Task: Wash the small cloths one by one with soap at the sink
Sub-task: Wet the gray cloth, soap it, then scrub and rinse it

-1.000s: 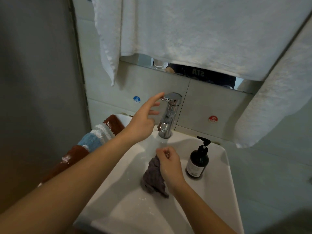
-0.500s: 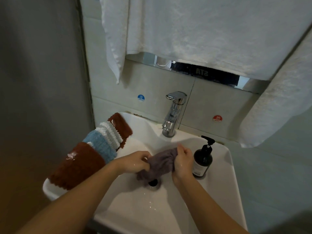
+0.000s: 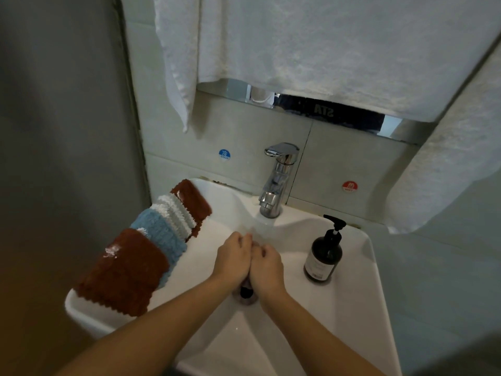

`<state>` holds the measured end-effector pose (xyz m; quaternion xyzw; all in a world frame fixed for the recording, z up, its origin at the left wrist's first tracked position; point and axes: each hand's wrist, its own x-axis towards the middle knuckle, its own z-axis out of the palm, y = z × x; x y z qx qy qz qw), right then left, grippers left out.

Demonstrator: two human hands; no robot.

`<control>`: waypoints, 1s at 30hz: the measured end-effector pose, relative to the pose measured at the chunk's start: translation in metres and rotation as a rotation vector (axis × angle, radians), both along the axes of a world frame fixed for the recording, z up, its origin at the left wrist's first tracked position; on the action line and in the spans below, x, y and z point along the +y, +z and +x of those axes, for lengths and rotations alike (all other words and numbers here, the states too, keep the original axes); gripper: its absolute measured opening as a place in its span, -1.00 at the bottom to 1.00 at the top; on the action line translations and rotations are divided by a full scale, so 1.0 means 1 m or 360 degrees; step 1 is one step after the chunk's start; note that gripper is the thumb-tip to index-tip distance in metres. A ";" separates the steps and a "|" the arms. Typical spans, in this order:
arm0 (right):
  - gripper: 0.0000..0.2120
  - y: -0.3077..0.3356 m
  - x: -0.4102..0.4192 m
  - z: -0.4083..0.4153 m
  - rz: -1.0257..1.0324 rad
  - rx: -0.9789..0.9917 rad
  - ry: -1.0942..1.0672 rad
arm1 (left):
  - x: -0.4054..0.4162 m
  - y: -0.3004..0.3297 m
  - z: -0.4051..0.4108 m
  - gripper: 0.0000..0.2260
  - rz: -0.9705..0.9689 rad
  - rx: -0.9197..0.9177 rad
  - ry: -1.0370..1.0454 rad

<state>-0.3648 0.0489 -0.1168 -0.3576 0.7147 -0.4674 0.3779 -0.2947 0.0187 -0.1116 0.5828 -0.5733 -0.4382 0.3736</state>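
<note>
Pressing together over the sink [image 3: 352,308], left hand [image 3: 233,256] and right hand [image 3: 267,264], each grip curled, contents hidden.

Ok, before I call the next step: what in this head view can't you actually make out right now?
- Grey cloth: almost wholly hidden between the left hand and right hand, head view.
- Drain: partly covered by both wrists.
- Soap bottle label: too small to read.
- Cloths on the sink rim: overlapping, so their count is unsure.
- Water from the tap: blurred, flow unclear.
</note>
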 end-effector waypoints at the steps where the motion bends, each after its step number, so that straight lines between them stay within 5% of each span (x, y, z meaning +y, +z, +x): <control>1: -0.75 0.001 0.000 0.000 -0.0008 0.0020 -0.0008 | 0.000 -0.001 -0.001 -0.73 -0.0019 -0.0006 0.0010; 8: -0.79 0.004 0.004 -0.005 -0.0112 0.0082 0.0100 | 0.003 -0.002 0.001 -0.84 -0.0064 -0.0057 -0.0036; 14: -0.75 0.021 0.000 -0.011 -0.0127 -0.0651 0.0090 | -0.006 0.001 0.010 -0.75 0.0037 0.0123 0.0064; 18: -0.81 0.015 0.002 -0.012 -0.0301 -0.0521 0.0164 | -0.001 0.006 0.009 -0.75 -0.0073 0.0230 0.0034; 22: -0.74 0.010 0.000 -0.009 -0.0105 -0.0496 0.0273 | 0.006 0.008 0.004 -0.72 -0.0244 0.0368 -0.0019; 26: -0.68 0.008 0.005 -0.007 -0.0165 0.0096 0.0303 | 0.012 0.001 0.004 -0.75 -0.0402 0.0067 -0.0164; 30: -0.69 0.008 0.007 -0.008 -0.0256 0.0342 0.0248 | 0.013 0.001 0.004 -0.79 -0.0411 0.0048 -0.0223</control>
